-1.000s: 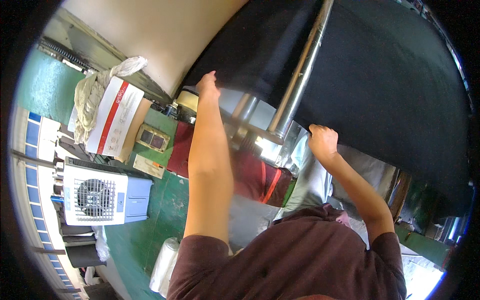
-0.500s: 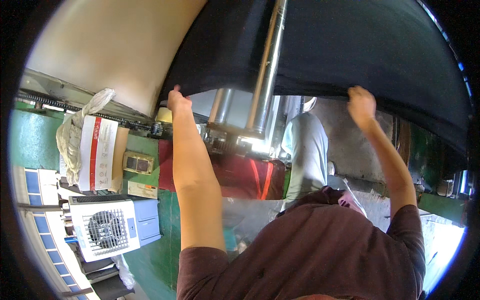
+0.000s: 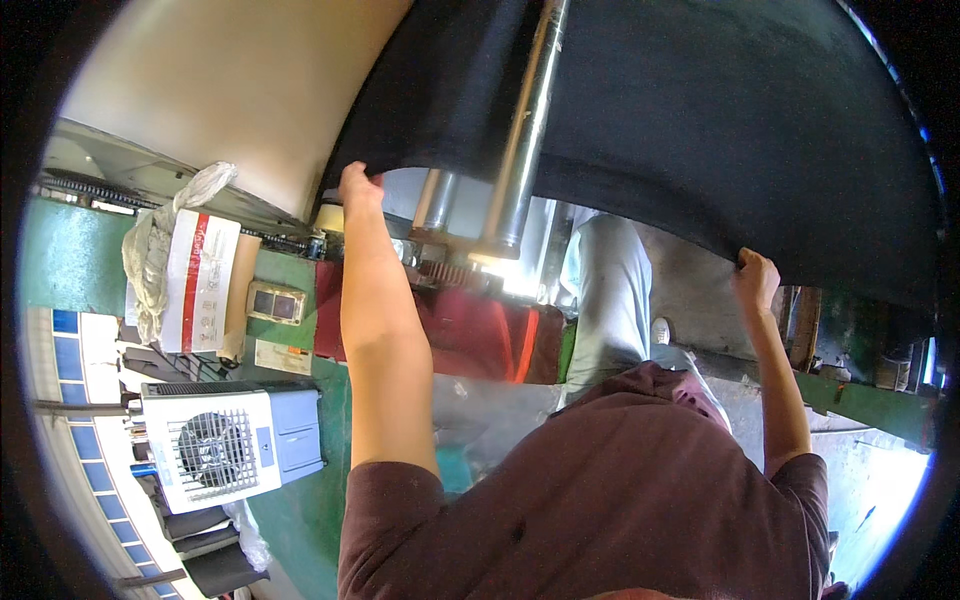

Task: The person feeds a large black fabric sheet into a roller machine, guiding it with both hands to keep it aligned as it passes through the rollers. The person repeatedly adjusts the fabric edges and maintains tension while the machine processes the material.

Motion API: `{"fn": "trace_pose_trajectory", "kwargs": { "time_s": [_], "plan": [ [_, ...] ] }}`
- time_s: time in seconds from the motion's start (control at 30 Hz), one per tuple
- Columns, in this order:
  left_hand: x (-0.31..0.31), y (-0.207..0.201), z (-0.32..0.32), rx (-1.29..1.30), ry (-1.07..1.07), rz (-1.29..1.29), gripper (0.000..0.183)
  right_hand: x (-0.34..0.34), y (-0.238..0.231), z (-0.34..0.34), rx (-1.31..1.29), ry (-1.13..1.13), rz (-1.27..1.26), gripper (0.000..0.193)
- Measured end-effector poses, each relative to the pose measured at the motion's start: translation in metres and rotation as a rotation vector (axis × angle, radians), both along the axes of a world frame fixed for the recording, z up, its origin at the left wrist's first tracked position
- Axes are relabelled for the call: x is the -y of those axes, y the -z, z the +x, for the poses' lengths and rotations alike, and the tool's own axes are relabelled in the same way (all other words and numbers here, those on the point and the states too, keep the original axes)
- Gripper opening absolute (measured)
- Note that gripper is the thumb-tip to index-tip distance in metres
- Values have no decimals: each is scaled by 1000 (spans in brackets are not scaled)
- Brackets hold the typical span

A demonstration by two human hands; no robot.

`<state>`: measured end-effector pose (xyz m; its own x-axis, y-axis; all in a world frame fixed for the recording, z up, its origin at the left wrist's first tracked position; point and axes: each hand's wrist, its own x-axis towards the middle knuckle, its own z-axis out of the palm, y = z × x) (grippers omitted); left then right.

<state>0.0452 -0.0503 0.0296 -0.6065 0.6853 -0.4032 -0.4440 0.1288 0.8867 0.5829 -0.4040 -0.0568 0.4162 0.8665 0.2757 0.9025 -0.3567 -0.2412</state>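
Observation:
A wide black fabric sheet (image 3: 700,140) spreads across the far side, its near edge toward me. My left hand (image 3: 360,185) is closed on that edge at its left end, beside a large cream-coloured surface (image 3: 230,90). Farther right and lower, my right hand (image 3: 758,278) pinches the same edge. Both arms reach forward, well apart. Between them a long shiny metal roller (image 3: 520,160) slants up over the fabric. A second metal roller (image 3: 436,202) shows just below the edge; its upper part is hidden by the fabric.
Below the rollers runs a green machine frame with a dark red cover (image 3: 450,338). A chain (image 3: 90,190), a cardboard box (image 3: 200,285) with a knotted cloth (image 3: 150,260), a switch box (image 3: 276,302) and a white-and-blue fan unit (image 3: 225,450) are at left.
My right hand has moved down and a little right, drawing the fabric edge lower on that side. My left hand keeps its grip at nearly the same place.

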Motion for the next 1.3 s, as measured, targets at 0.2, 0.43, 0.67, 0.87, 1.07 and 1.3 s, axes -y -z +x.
{"fn": "trace_pose_trajectory", "kwargs": {
  "time_s": [0.2,0.43,0.67,0.87,1.07,1.3],
  "plan": [
    [-7,5,-6,38,2,13,17,-11,-3,-42,-65,-94,81,2],
    [-8,8,3,-17,123,37,19,-32,-10,-75,-76,-157,54,9],
    [-5,6,-5,243,-25,142,23,-51,-27,-102,-62,-282,78,5],
    [0,1,3,79,53,64,25,-77,-37,-127,-21,-406,48,6],
    [-4,9,-11,69,28,20,18,-96,-42,-163,-48,-499,24,5],
    [11,-5,3,122,-148,79,23,-122,-42,-192,-70,-557,74,7]
  ]
}}
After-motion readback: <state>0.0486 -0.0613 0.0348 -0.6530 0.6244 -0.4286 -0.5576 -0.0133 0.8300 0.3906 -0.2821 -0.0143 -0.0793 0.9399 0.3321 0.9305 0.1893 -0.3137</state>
